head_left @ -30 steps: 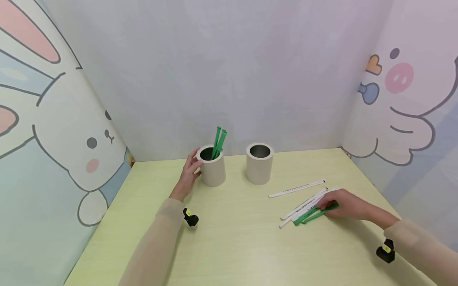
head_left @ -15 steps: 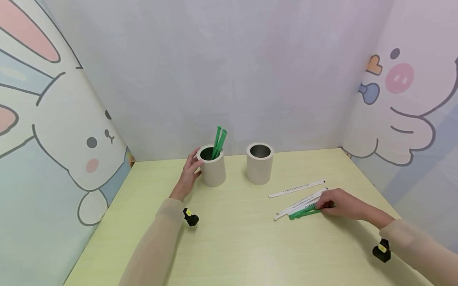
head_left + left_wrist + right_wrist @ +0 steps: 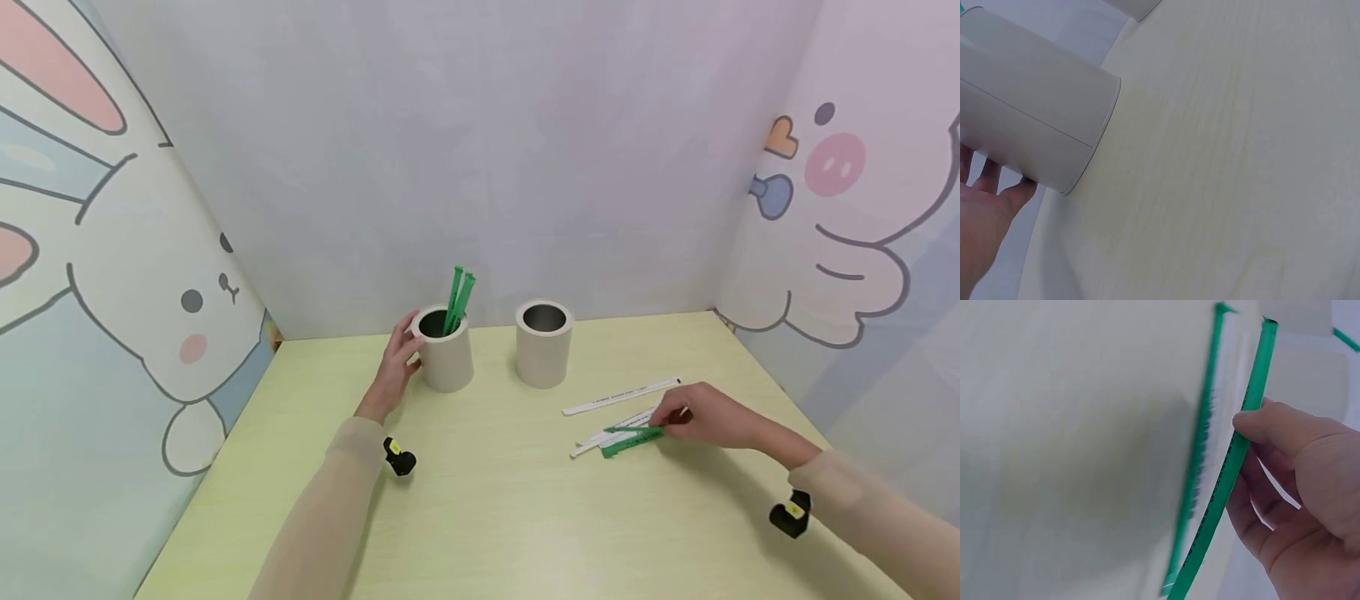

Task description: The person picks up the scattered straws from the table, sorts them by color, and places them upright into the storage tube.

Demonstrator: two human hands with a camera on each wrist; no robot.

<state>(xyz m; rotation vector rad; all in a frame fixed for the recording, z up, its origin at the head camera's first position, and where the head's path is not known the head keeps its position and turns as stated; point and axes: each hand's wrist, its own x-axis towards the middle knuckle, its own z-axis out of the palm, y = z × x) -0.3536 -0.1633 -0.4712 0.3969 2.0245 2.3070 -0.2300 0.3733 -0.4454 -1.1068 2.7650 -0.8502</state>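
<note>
My left hand point(image 3: 390, 375) holds the side of the left off-white cup point(image 3: 447, 367), thumb near the rim. Several green paper-wrapped straws point(image 3: 460, 304) stand in that cup, leaning right. My right hand point(image 3: 708, 417) pinches one green paper-wrapped straw point(image 3: 1225, 469) between thumb and fingers, raised a little over the table. Beneath it, another green straw point(image 3: 630, 443) lies beside several white paper-wrapped straws point(image 3: 588, 445). In the left wrist view, fingertips point(image 3: 1021, 190) touch the cup near its base.
A second off-white cup point(image 3: 543, 358) stands to the right of the first; no straws show at its mouth. One white straw point(image 3: 622, 397) lies apart behind the pile. A pale back wall and printed side panels border the yellowish table point(image 3: 487, 500).
My right hand has moved slightly left and up, lifting one green straw off the pile. The pile has shifted a little left and back. My left hand stays on the cup.
</note>
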